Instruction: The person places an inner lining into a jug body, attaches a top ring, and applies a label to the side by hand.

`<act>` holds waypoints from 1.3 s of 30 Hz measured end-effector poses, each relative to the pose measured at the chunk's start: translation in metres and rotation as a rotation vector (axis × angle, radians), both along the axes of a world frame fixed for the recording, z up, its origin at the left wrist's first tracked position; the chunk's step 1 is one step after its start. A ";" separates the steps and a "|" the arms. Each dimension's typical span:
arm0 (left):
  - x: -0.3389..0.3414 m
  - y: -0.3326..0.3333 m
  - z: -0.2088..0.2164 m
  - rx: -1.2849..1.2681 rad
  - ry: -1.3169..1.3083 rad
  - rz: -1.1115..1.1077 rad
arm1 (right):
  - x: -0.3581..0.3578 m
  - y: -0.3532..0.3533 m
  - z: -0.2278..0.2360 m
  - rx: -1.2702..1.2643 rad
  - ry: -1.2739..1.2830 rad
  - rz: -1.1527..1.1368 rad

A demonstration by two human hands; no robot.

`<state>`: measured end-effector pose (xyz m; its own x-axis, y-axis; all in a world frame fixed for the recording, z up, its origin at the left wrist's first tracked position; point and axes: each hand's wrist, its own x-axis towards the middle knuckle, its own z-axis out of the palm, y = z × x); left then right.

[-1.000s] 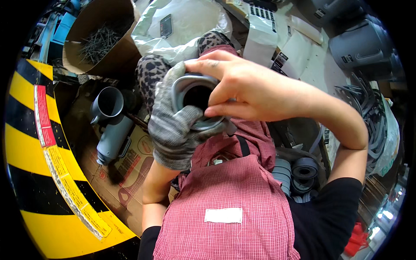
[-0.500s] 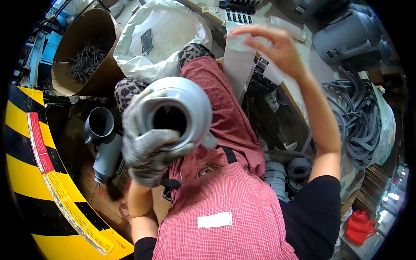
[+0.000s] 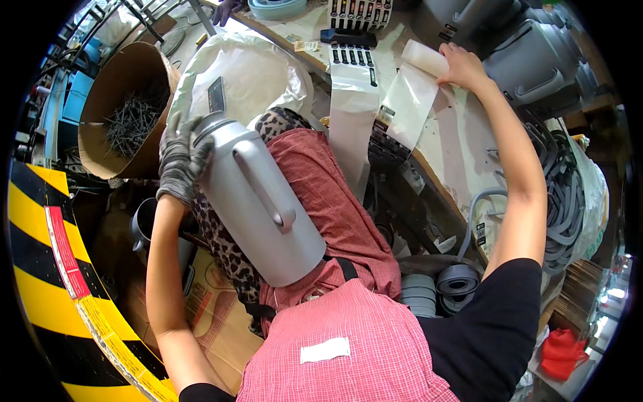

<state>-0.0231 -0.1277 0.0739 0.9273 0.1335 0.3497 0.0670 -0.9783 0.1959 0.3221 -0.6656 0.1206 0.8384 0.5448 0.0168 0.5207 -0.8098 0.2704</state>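
A grey plastic jug (image 3: 258,208) with a long side handle lies slantwise across my lap, its neck pointing away to the left and its base toward my apron. My left hand (image 3: 179,161), in a grey knit glove, is closed round the jug's side near the neck, and part of the neck is hidden. On the bench to the right, my bare right hand (image 3: 463,67) grips the right end of a white label roll (image 3: 423,59). From that roll a strip of clear and black labels (image 3: 408,107) hangs over the bench edge.
A second label strip (image 3: 351,87) runs beside a black dispenser (image 3: 348,37). More grey jugs (image 3: 536,60) stand at the right, near bundled grey strips (image 3: 562,214). A nail-filled cardboard drum (image 3: 94,127), a plastic-lined container (image 3: 248,67) and a striped barrier (image 3: 33,268) are left.
The jug has gone from upright, mouth toward me, to lying on my lap. My left hand has shifted to its neck end. My right hand has moved right, onto the label roll.
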 end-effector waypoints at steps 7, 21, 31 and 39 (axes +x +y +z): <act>0.074 -0.157 0.051 -0.258 0.458 -0.735 | -0.054 -0.001 -0.030 0.429 0.321 0.252; 0.113 -0.301 0.007 0.186 0.637 -1.045 | -0.038 -0.007 -0.057 0.918 0.109 0.085; 0.103 -0.120 0.056 -0.272 0.225 -0.431 | -0.086 0.016 -0.103 0.883 -0.016 -0.072; 0.063 0.032 -0.039 -0.993 0.409 0.061 | -0.074 0.022 -0.109 0.927 -0.004 -0.180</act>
